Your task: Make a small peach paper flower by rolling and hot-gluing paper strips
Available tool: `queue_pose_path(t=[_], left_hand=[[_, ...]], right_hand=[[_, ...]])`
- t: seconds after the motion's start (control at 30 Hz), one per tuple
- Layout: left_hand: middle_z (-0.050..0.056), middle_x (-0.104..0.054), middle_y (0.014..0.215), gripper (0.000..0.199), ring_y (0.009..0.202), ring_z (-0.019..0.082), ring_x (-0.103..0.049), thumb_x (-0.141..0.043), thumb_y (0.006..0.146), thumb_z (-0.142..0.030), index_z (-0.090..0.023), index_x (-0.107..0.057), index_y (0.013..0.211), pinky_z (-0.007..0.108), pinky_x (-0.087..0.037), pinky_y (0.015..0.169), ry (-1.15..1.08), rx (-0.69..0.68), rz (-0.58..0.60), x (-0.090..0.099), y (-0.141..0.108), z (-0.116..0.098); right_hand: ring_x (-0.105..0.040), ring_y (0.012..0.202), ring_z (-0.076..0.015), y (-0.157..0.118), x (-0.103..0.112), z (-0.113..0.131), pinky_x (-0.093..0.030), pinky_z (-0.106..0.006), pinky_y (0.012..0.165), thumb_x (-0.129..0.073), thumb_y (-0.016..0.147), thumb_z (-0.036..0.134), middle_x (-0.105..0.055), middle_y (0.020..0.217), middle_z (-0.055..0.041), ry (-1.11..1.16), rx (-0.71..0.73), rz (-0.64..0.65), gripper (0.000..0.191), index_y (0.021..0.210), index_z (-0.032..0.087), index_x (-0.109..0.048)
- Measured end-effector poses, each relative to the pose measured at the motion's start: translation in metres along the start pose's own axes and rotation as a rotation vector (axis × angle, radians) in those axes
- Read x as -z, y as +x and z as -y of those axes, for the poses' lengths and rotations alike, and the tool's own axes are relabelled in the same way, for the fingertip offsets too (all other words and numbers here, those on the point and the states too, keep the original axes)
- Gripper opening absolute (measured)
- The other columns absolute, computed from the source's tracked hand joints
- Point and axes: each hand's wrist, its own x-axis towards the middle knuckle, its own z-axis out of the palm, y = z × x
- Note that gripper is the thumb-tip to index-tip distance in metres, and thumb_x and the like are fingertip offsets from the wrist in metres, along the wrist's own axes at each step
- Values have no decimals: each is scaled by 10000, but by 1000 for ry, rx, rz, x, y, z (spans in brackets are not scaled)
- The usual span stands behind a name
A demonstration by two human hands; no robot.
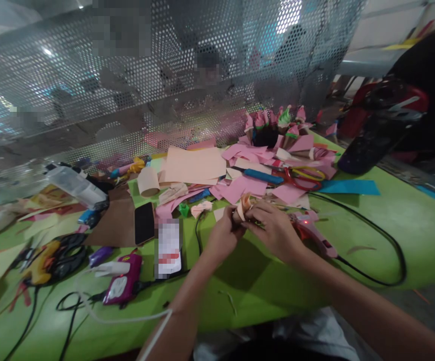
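Observation:
Near the middle of the green table (255,296), my left hand (225,233) is closed around a small peach and brown rolled paper piece (243,208). The fingers of my right hand (273,225) press on the same piece from the right. Just right of my hands lies a pink glue gun (317,234) with a small red light, its black cord curving right. Pale crumpled paper (201,209) and a green bit (183,210) lie left of my hands.
Beyond are pink paper scraps (240,190), scissors (307,175), a blue-handled tool (263,176) and finished-looking paper cones (285,118). Phones (144,224), a magenta device (124,281) and cables lie left. A dark bottle (368,135) stands right; perforated metal (127,90) rises behind.

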Motion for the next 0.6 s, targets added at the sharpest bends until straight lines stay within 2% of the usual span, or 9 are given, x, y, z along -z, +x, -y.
queue_pose_path(t=[0.27,0.6], left_hand=[[25,-621,957,289,869,171,-563,-623,799,-203,-186,-491,1057,281,-444,811,-165,-17,-14,-1,2,0],[13,-632,920,321,881,180,-586,-691,763,-214,-186,-518,1032,301,-477,829,-167,-10,-42,1,2,-6]], right_hand=[[-639,846,-233,-4,-3,-4,-507,-356,737,-706,831,153,-685,887,-55,24,15,-138,116,906,217,-646],[-628,786,-216,0,1,-3,-486,-340,700,-683,853,153,-664,815,-40,8,11,-89,94,805,208,-623]])
